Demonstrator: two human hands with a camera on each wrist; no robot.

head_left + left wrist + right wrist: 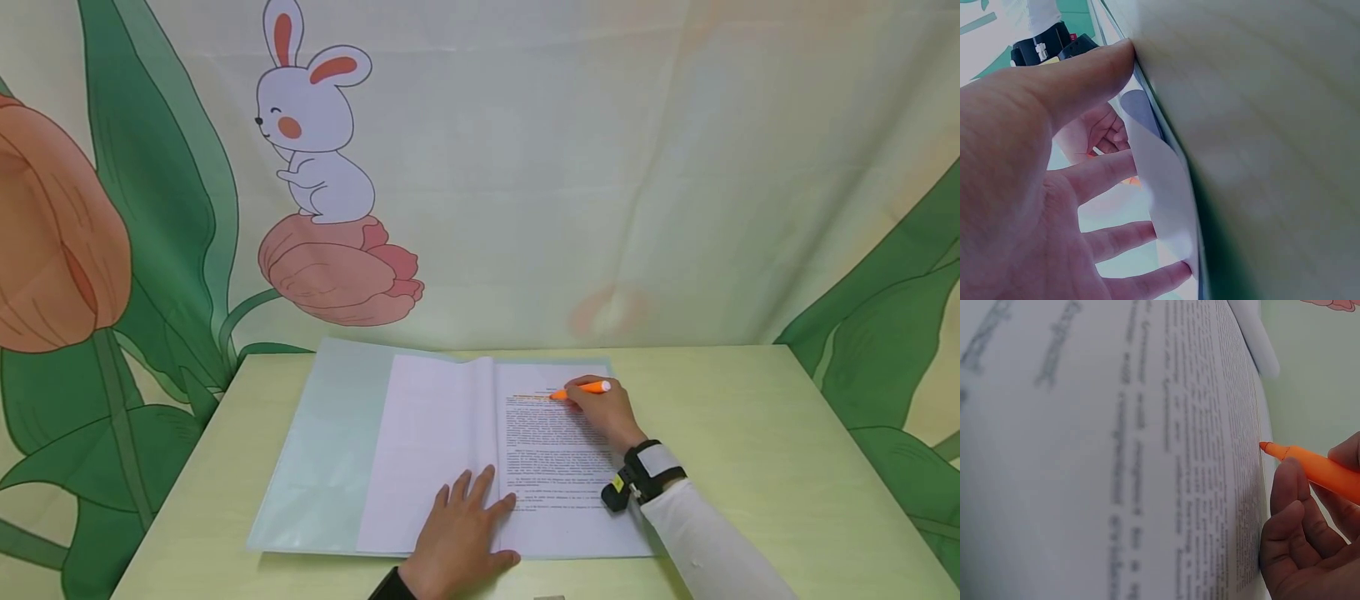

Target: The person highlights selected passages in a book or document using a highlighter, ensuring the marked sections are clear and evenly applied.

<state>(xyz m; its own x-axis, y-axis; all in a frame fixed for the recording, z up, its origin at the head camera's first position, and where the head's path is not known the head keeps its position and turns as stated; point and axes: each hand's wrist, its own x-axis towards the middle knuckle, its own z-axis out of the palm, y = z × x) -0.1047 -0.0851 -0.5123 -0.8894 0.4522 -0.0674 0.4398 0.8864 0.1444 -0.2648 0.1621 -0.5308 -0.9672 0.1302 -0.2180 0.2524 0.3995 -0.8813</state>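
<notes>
An open folder with a pale green cover [322,467] lies on the table. Its left sheet [420,433] is blank, while the right page [562,533] carries lines of printed text. My right hand [611,414] pinches an orange highlighter [1322,469], its tip at a line near the top of the printed page. An orange mark [531,397] runs along that line, left of the tip. With fingers spread, my left hand [461,529] rests at the lower part of the fold between the pages. In the left wrist view, its fingertips touch the curved sheet [1160,169].
The light yellow table [750,467] extends past the folder on both sides. Behind it hangs a cloth backdrop [525,183] with a printed rabbit, tulips and leaves. A small grey-brown object [550,597] shows at the front edge of the head view.
</notes>
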